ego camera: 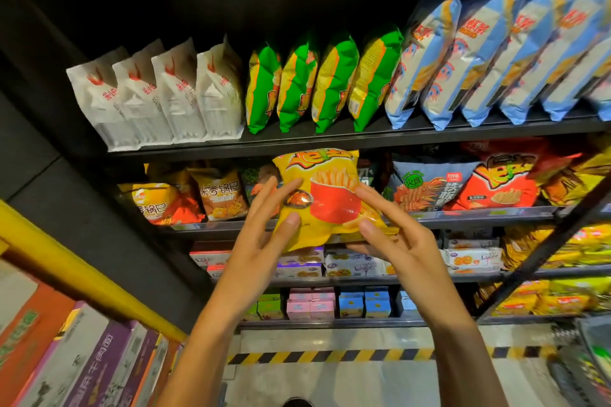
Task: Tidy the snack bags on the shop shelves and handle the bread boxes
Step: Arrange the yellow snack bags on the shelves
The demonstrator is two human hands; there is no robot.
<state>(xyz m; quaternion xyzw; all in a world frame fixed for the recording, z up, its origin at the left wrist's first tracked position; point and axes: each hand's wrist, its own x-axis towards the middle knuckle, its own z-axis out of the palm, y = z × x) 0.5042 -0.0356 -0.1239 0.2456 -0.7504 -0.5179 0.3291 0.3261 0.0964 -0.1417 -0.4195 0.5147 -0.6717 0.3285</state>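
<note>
A yellow snack bag (325,188) printed with fries in a red cup is held upright in front of the second shelf (463,215). My left hand (264,235) grips its left edge, thumb on the front and fingers behind. My right hand (396,235) holds its right side, thumb on the front lower corner and fingers spread along the edge. The bag's top reaches the underside of the top shelf (330,142).
On the top shelf stand white bags (158,92), green bags (317,82) and blue bags (489,53). Orange and red snack bags (496,182) fill the second shelf. Small boxes (330,304) sit lower down. Flat boxes (82,367) lie at the lower left.
</note>
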